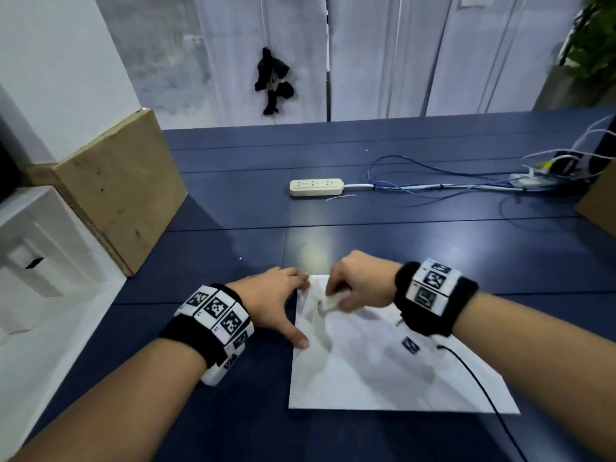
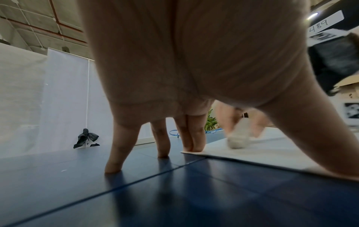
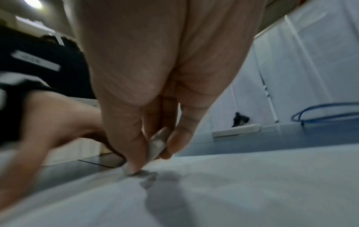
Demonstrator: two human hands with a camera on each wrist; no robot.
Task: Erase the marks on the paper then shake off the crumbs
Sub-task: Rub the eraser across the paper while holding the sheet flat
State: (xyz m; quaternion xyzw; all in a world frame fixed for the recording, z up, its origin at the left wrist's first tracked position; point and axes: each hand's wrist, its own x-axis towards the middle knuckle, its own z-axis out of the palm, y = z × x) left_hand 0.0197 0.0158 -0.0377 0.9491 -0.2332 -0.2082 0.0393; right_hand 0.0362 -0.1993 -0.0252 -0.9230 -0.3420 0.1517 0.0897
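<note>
A white sheet of paper (image 1: 383, 371) lies flat on the dark blue table (image 1: 233, 211). My left hand (image 1: 276, 301) is spread, with fingertips (image 2: 192, 147) pressing the paper's far left corner and the thumb on its left edge. My right hand (image 1: 353, 288) pinches a small white eraser (image 1: 328, 305) between thumb and fingers, its tip down on the paper near that corner. In the right wrist view the eraser (image 3: 158, 145) touches grey marks (image 3: 149, 176) on the paper (image 3: 252, 192). In the left wrist view the eraser (image 2: 238, 138) is blurred.
A cardboard box (image 1: 116, 191) stands at the left, a white box (image 1: 40, 248) beside it. A cream power strip (image 1: 316, 187) with blue and white cables (image 1: 450, 185) lies further back. A thin black wire (image 1: 480, 385) from my right wristband crosses the paper.
</note>
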